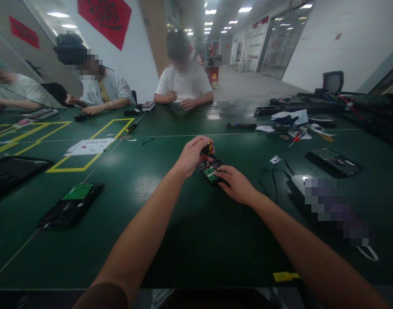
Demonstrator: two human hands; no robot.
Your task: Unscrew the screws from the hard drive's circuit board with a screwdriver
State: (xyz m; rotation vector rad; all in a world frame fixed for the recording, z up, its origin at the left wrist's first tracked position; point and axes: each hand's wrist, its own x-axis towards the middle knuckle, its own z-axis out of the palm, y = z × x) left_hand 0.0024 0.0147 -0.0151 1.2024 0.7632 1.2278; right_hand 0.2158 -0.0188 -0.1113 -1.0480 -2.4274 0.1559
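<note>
While the left hand clamps a yellow-black tool over the opened device on the worktop, the right hand touches this device, probably for steadying; if it clamps, one cannot tell.

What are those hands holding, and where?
The left hand grips a black-and-yellow tool, apparently by its handle; the right hand touches the device from the right.

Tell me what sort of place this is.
Probably an electronics workshop or assembly room: a broad green worktable, an opened device with a green circuit board showing, and a red-handled screwdriver.
</note>
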